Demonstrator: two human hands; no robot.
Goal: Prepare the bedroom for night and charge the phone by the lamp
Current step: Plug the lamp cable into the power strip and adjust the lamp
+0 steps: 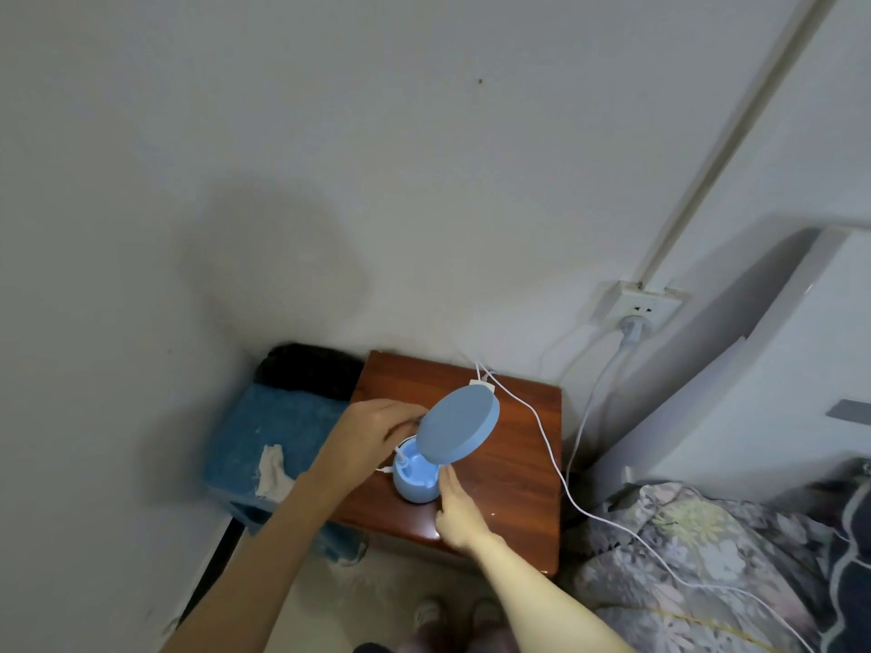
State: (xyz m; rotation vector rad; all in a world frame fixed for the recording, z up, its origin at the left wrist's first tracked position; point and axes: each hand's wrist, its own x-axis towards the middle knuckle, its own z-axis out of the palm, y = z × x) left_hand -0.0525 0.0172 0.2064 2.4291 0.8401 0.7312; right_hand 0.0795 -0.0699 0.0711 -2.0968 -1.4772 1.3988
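**Both hands on the little blue lamp**

Here we are at the bedside worktop (518,417), and the lamp (424,464) stands near its front edge, round head tipped up on a short neck over a bowl-shaped base. The left hand (372,435) is in behind the head, fingers curled in a pinch around something small at the base; what exactly, I cannot tell. The right hand (455,504) lies with straight fingers against the base's side, steadying it. This looks like light, smooth plastic, top-heavy with that wide head, so it should tip easily: hold the base, not the hinge. The white cable (546,431) trails limp and springy towards the bed (707,534); best pinched at its plug end. No phone in sight.
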